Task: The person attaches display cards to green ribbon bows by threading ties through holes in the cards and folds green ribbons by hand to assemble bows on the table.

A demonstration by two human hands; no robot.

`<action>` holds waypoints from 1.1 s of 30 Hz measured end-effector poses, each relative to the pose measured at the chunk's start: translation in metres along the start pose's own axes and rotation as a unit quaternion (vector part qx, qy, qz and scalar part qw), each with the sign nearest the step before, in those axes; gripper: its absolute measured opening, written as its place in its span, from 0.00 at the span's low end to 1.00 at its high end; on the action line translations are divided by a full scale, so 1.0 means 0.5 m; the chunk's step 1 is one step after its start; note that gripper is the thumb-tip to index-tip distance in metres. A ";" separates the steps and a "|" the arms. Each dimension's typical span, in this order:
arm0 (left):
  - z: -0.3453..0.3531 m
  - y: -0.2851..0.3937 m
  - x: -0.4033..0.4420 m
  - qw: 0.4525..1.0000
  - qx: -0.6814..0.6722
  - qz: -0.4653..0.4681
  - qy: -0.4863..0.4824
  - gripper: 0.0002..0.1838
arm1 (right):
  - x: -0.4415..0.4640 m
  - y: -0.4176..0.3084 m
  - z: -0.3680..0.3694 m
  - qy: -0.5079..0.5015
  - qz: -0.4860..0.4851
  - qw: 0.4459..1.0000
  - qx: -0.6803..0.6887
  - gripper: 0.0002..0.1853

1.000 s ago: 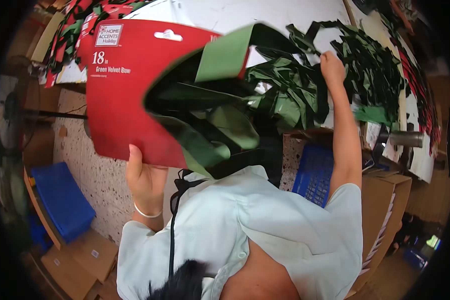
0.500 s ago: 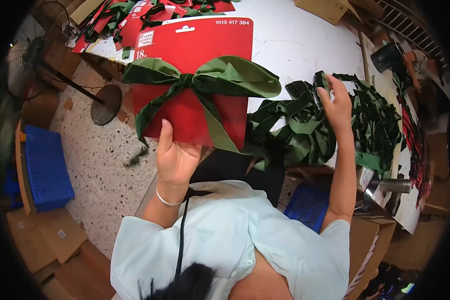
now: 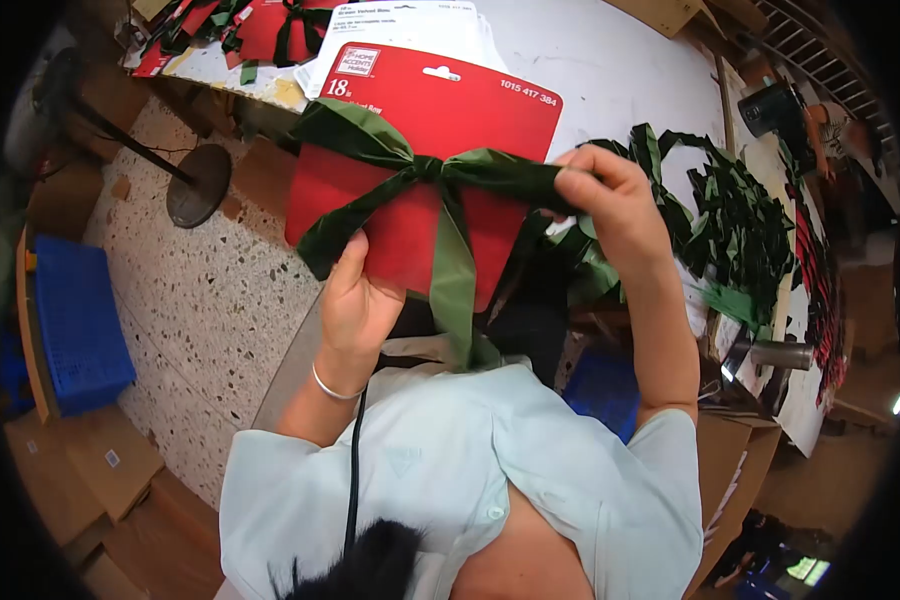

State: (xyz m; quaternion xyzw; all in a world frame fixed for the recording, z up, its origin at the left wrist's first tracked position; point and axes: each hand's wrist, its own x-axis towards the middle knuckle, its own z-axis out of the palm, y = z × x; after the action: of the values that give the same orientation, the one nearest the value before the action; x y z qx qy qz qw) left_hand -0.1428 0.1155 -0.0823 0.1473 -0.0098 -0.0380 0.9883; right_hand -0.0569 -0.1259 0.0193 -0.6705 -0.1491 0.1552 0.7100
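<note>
A red backing card (image 3: pixel 470 105) printed with "18" faces up in front of me, tilted slightly clockwise. Across it lies a green velvet bow (image 3: pixel 428 170), with a knot in the middle, two loops and hanging tails. My left hand (image 3: pixel 360 305) grips the card's lower left edge, thumb on the front near a tail; its other fingers are hidden behind. At the card's right side, my right hand (image 3: pixel 610 205) pinches the end of the bow's right loop between thumb and fingers.
White printed cards (image 3: pixel 410 28) lie behind the red card on the white table (image 3: pixel 610 70). Piled green bows (image 3: pixel 740 220) cover the table's right part. More carded bows (image 3: pixel 270 35) sit at far left. A fan stand (image 3: pixel 198 185) and blue crate (image 3: pixel 80 325) stand left.
My right hand has come left from the pile of green bows and taken hold of the bow's right loop. The card has turned clockwise, and white cards show behind it.
</note>
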 end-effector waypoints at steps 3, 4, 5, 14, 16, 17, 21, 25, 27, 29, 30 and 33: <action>-0.012 -0.023 0.002 1.000 -0.011 -0.003 0.002 0.21 | 0.003 0.049 -0.019 0.073 0.050 0.987 0.132 0.08; -0.015 -0.030 0.002 1.000 -0.024 -0.003 0.000 0.21 | -0.002 0.067 -0.014 0.115 0.048 0.983 0.133 0.09; -0.014 -0.037 0.004 1.000 -0.024 -0.007 0.001 0.21 | -0.006 0.081 -0.020 0.119 0.050 0.983 0.134 0.09; -0.043 -0.052 0.019 0.998 -0.011 -0.053 0.046 0.18 | -0.071 0.122 -0.054 0.173 0.041 0.968 0.176 0.06; -0.042 -0.061 0.022 0.996 0.001 -0.049 0.068 0.18 | -0.080 0.140 -0.058 0.159 0.011 0.979 0.124 0.05; -0.041 -0.066 0.025 0.996 0.010 -0.036 0.087 0.18 | -0.085 0.143 -0.061 0.150 -0.001 0.986 0.073 0.05; -0.042 -0.073 0.027 0.993 0.064 -0.034 0.095 0.18 | -0.095 0.117 -0.049 0.169 -0.191 0.893 -0.372 0.12; -0.040 -0.080 0.027 0.989 0.127 -0.030 0.064 0.17 | -0.093 0.127 -0.064 0.115 -0.226 0.808 -0.532 0.09; -0.040 -0.083 0.029 0.990 0.119 -0.039 0.068 0.17 | -0.092 0.146 -0.077 0.121 -0.203 0.828 -0.508 0.08; -0.040 -0.085 0.030 0.992 0.085 -0.050 0.080 0.16 | -0.090 0.165 -0.094 0.120 -0.166 0.860 -0.468 0.10; -0.040 -0.084 0.032 0.992 0.086 -0.051 0.081 0.16 | -0.092 0.173 -0.098 0.120 -0.165 0.861 -0.466 0.10; -0.039 -0.086 0.036 0.992 0.091 -0.044 0.080 0.16 | -0.103 0.179 -0.092 0.217 -0.013 0.960 -0.175 0.19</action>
State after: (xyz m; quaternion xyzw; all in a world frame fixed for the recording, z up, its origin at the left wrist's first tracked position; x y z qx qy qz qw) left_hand -0.1273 0.0788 -0.1133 0.2397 0.0725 -0.0682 0.9657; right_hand -0.0861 -0.1846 -0.0729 -0.7998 -0.0243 -0.0318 0.5989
